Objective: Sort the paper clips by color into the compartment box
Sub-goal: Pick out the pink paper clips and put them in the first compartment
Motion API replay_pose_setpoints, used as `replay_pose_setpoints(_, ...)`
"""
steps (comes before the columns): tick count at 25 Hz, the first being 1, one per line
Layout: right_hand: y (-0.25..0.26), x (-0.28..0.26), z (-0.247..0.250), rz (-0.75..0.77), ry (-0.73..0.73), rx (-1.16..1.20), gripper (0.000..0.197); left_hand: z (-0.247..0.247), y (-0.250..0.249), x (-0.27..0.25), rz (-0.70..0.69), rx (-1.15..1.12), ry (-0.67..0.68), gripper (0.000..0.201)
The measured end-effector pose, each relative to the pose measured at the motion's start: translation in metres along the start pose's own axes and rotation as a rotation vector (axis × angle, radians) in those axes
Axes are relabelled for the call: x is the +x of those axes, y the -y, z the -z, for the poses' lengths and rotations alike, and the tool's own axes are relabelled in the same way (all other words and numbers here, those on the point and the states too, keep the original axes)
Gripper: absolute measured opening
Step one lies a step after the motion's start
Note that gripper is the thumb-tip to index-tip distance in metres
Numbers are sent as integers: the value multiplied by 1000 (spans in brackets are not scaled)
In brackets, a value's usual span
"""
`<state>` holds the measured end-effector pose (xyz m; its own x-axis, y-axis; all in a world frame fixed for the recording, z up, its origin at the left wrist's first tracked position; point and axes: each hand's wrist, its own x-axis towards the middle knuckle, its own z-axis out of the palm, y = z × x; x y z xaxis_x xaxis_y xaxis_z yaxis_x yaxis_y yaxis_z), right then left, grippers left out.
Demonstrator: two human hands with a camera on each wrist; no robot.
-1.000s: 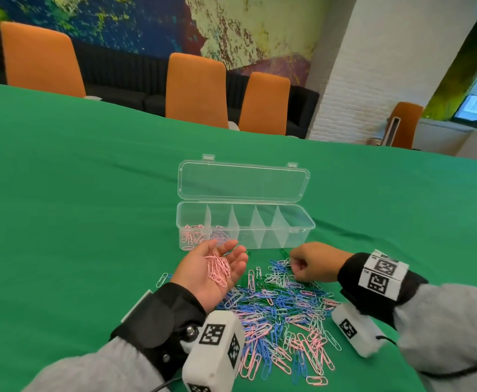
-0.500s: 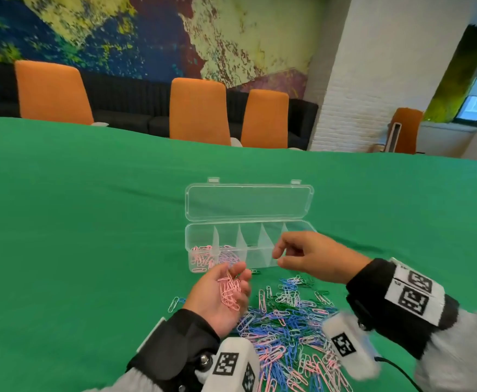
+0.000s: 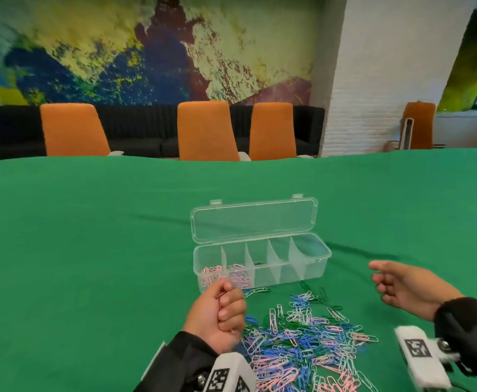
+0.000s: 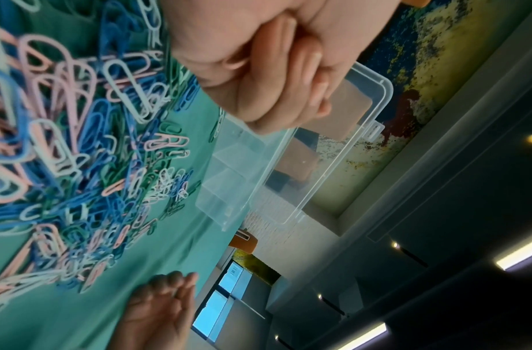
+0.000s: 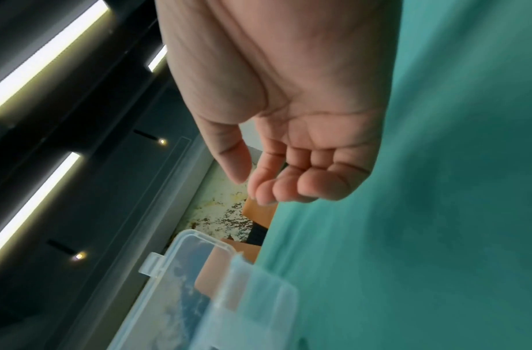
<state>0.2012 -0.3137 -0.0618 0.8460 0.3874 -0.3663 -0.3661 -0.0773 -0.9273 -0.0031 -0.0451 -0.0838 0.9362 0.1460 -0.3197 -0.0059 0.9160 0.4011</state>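
Note:
A clear compartment box (image 3: 288,274) stands open on the green cloth, its lid tipped back. Pink clips (image 3: 212,271) lie in its two leftmost compartments, and something dark green (image 3: 258,262) lies in the third. My left hand (image 3: 220,312) is curled into a fist just in front of the box's left end, holding pink paper clips that barely peek out at the top. The left wrist view shows those fingers (image 4: 277,71) folded tight. My right hand (image 3: 395,284) hovers right of the box, fingers loose and empty. The mixed clip pile (image 3: 302,343) lies between my wrists.
Green cloth covers the table (image 3: 90,264). A few stray clips (image 3: 255,291) lie right against the box's front wall. Orange chairs (image 3: 206,131) line the far table edge.
My left hand has closed its fingers over the pink clips that lay in its open palm. My right hand has drawn away from the box to the right, its pinch relaxed. The view tilted up.

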Motion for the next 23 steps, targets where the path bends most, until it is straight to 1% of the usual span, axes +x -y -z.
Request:
replay_pose_setpoints(1,-9,7,4,-16,0,-5,13,1,-4,1,-20,3,-13,35)
replay_pose_setpoints(3,-23,14,11,-11,14,-24,13,2,-12,2,-42,-14,-40,43)
replay_pose_setpoints(5,-24,13,17,3,22,40,16,-5,-27,5,-133,-9,-46,47)
replay_pose_setpoints(6,-25,14,21,0,37,93,24,-12,-38,7,-200,-3,-63,51)
replay_pose_setpoints(9,-31,15,29,-6,105,176,77,-33,-82,24,-418,95,-149,62)
replay_pose_setpoints(10,-33,17,30,2,147,207,89,-39,-93,31,-491,151,-176,64)
replay_pose_setpoints(11,-33,18,32,13,190,240,90,-43,-100,39,-547,208,-205,65)
replay_pose_setpoints(12,-34,20,35,21,211,278,84,-41,-103,47,-569,260,-244,65)
replay_pose_setpoints(13,-35,20,38,21,228,320,79,-37,-102,56,-567,304,-283,64)
replay_pose_setpoints(14,-36,20,39,26,246,348,80,-31,-99,62,-566,336,-312,60)
replay_pose_setpoints(16,-36,23,39,33,281,350,93,-26,-94,69,-590,394,-366,46)
replay_pose_setpoints(17,-36,23,40,46,296,347,97,-26,-92,69,-601,429,-379,38)
replay_pose_setpoints(19,-37,23,41,72,325,367,98,-28,-85,68,-632,477,-380,30)
replay_pose_setpoints(23,-42,27,42,116,340,352,102,-31,-78,63,-680,508,-372,25)
